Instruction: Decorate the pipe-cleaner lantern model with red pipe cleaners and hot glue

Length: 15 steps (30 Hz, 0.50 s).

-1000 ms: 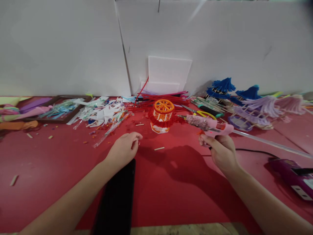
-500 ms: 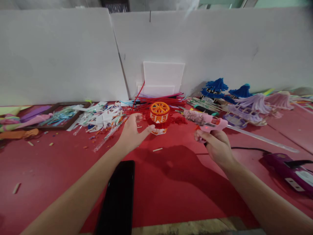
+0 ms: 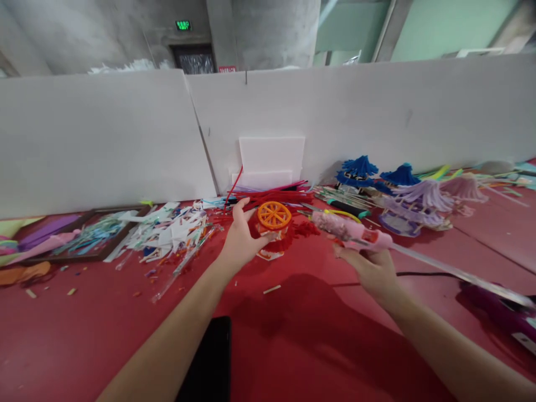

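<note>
A small round craft model (image 3: pixel 274 216), with an orange spoked top, white walls and red fuzzy trim, stands in the middle of the red table. My left hand (image 3: pixel 243 237) is closed around its left side, thumb across the front and fingers behind, partly hidden. The model's top leans a little towards me. In my right hand (image 3: pixel 372 271) is a pink hot glue gun (image 3: pixel 364 233), its nozzle pointing left, just right of the model. A long clear glue stick (image 3: pixel 452 271) sticks out of its back.
Red pipe cleaners (image 3: pixel 272 195) lie behind the model. White scraps (image 3: pixel 171 226) are heaped left, blue (image 3: pixel 360 170) and lilac (image 3: pixel 419 201) tiered models stand right. A black phone (image 3: pixel 211 357) lies near me, a purple power strip (image 3: pixel 498 312) at right. White boards (image 3: pixel 355 111) close off the back.
My left hand has closed on the model, whose top has tipped towards me. The glue gun's nozzle has come a little nearer the model. The view has tilted upward.
</note>
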Available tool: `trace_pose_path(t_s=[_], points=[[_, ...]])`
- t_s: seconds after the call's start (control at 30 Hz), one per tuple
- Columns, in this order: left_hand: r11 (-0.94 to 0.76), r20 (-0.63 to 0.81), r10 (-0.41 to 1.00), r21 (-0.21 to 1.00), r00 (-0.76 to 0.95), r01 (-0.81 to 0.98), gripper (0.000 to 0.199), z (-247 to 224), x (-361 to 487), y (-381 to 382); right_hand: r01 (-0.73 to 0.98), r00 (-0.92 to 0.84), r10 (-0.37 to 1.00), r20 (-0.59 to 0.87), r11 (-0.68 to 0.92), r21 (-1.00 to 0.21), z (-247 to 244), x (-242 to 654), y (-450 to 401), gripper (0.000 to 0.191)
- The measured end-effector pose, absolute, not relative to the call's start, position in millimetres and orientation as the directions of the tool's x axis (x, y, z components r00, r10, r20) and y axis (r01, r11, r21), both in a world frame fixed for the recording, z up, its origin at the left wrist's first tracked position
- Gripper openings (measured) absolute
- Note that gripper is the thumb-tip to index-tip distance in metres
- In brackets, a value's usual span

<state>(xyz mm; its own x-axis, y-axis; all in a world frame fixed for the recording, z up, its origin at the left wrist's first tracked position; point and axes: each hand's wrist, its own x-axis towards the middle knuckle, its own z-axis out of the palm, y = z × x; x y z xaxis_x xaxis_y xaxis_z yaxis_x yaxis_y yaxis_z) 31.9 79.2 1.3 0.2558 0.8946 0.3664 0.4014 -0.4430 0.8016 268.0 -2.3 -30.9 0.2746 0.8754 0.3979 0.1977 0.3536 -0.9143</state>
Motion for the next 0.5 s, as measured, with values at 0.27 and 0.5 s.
trace_pose_path(t_s=[0.27, 0.5], points=[[-0.68, 0.506, 0.733, 0.529, 0.456, 0.507, 0.077, 19, 29, 66, 0.594, -0.039, 0.685, 0.727, 0.601, -0.534, -16, 275, -16, 0.007], [-0.803, 0.555, 0.591, 0.341, 0.586, 0.488, 0.066, 33, 25, 63, 0.694, -0.057, 0.645, 0.762, 0.574, -0.434, -22, 280, -13, 0.021]])
